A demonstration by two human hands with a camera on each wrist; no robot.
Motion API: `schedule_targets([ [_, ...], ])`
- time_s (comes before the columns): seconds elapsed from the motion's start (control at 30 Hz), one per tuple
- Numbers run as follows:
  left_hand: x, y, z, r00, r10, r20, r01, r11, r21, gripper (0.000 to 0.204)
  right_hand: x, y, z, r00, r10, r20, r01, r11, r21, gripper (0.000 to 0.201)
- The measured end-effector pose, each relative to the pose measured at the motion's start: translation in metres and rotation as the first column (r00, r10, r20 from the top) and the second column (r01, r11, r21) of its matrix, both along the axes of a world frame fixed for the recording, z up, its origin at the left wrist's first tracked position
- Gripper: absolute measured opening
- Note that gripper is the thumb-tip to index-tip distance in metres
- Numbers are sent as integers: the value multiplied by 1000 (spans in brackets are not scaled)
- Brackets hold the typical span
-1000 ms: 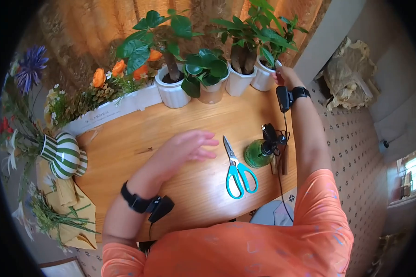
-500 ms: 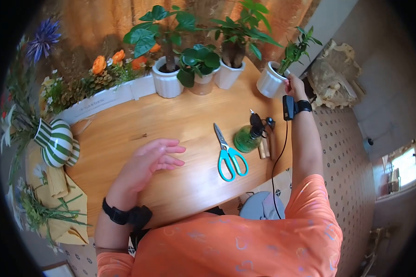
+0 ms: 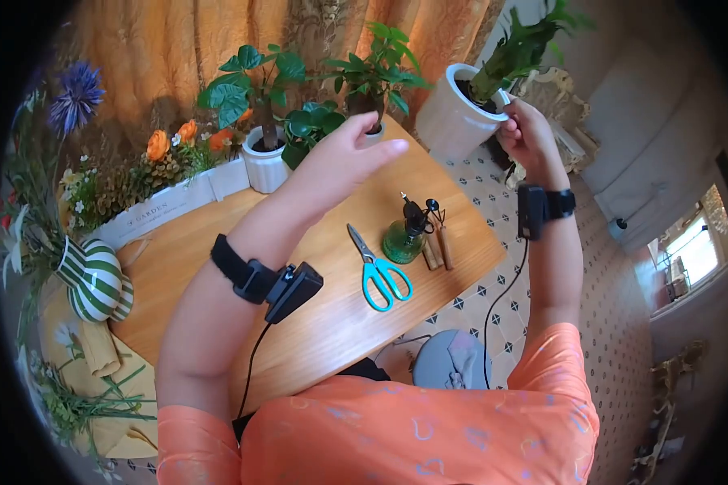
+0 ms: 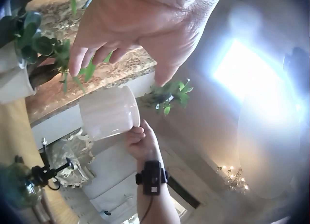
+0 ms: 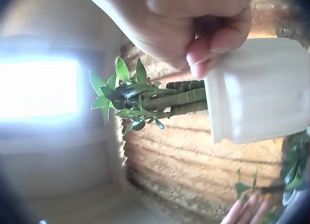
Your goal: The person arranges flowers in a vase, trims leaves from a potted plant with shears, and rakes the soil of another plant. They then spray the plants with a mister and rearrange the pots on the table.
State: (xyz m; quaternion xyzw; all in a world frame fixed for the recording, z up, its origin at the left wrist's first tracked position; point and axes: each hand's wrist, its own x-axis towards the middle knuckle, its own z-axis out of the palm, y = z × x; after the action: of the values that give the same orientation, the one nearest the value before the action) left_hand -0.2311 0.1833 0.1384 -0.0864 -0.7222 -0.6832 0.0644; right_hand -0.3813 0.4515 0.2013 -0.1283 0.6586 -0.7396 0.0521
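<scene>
My right hand [image 3: 530,137] grips the rim of a white ribbed pot [image 3: 455,121] between thumb and fingers. The pot is held up in the air past the table's far right corner, tilted. Thick green lucky bamboo stalks [image 5: 181,99] with leafy tops rise from its dark soil. My left hand [image 3: 344,166] reaches over the table toward the pot, fingers extended, thumb apart, holding nothing. In the left wrist view a gap shows between the left hand [image 4: 140,35] and the pot [image 4: 109,112].
Teal-handled scissors [image 3: 387,283], a green glass spray bottle [image 3: 402,245] and wooden-handled tools [image 3: 441,249] lie or stand on the wooden table [image 3: 315,315]. Along the back are potted plants [image 3: 265,166] and a white flower box [image 3: 182,206]. A striped vase [image 3: 97,279] stands at left, a grey stool [image 3: 449,360] below.
My right hand has lifted the potted bamboo off the table, toward me and to the right of the other pots. My left hand has risen and moved right toward it.
</scene>
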Motion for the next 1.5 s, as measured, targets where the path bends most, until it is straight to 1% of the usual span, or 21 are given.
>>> schedule_targets([
  [0.07, 3, -2, 6, 975, 57, -214, -87, 987, -137, 96, 44, -19, 15, 997, 56, -44, -55, 998, 30, 7],
  [0.1, 10, -6, 5, 976, 64, -210, -94, 987, -132, 96, 65, -33, 16, 990, 114, -80, -110, 992, 55, 7],
  [0.17, 27, -15, -1, 915, 97, -391, -225, 929, -295, 104, 92, -57, 1, 976, 203, -81, -198, 978, 65, 10],
  [0.2, 31, -18, -9, 885, 40, -464, -134, 976, -171, 105, 105, -71, -10, 959, 282, -39, -277, 955, 104, 10],
  [0.33, 93, -60, -53, 946, 127, -299, -179, 971, -155, 100, 149, -133, -69, 907, 402, 125, -416, 900, 127, 12],
  [0.43, 132, -97, -102, 973, 204, -112, -224, 949, -222, 99, 166, -176, -123, 767, 548, 335, -585, 811, 12, 27],
  [0.5, 161, -114, -122, 958, 286, -12, -279, 923, -264, 98, 175, -202, -153, 700, 614, 366, -646, 762, -42, 30],
  [0.53, 168, -124, -134, 963, 269, -26, -269, 943, -195, 97, 180, -213, -162, 676, 632, 379, -672, 740, -33, 32],
  [0.6, 182, -140, -147, 959, 285, 3, -278, 939, -203, 97, 193, -231, -171, 641, 657, 398, -706, 708, -31, 34],
  [0.77, 196, -156, -161, 975, 221, 22, -214, 959, -187, 97, 212, -249, -180, 679, 638, 365, -698, 715, 49, 43],
  [0.87, 199, -152, -163, 967, 250, 42, -240, 958, -159, 96, 213, -246, -184, 669, 640, 377, -689, 724, -7, 43],
  [1.0, 196, -146, -162, 973, 232, 6, -230, 970, -80, 96, 218, -233, -202, 689, 647, 326, -639, 755, -147, 44],
  [1.1, 206, -138, -159, 963, 255, 83, -255, 967, -17, 93, 224, -202, -199, 834, 512, 206, -535, 842, 75, 29],
  [1.17, 215, -134, -155, 950, 278, 139, -282, 960, 5, 91, 216, -165, -206, 892, 452, 23, -449, 878, 167, 14],
  [1.2, 219, -132, -149, 946, 273, 176, -284, 958, 40, 90, 213, -148, -207, 943, 329, -54, -320, 939, 126, 23],
  [1.27, 227, -134, -150, 941, 255, 222, -276, 959, 67, 88, 193, -103, -213, 933, 88, -348, 0, 970, 244, 31],
  [1.3, 231, -137, -153, 927, 290, 239, -302, 953, 14, 89, 191, -89, -206, 949, -99, -300, 174, 956, 235, 37],
  [1.37, 236, -139, -156, 913, 320, 252, -320, 946, -41, 89, 168, -53, -212, 827, -351, -439, 498, 819, 284, 36],
  [1.4, 238, -140, -156, 893, 353, 278, -350, 935, -62, 90, 155, -35, -220, 803, -408, -434, 553, 783, 287, 26],
  [1.47, 239, -133, -149, 846, 427, 319, -418, 903, -98, 91, 133, -21, -223, 823, -437, -363, 504, 857, 110, 14],
  [1.5, 236, -130, -151, 846, 424, 322, -416, 904, -97, 91, 126, -22, -219, 823, -438, -363, 505, 856, 113, 14],
])
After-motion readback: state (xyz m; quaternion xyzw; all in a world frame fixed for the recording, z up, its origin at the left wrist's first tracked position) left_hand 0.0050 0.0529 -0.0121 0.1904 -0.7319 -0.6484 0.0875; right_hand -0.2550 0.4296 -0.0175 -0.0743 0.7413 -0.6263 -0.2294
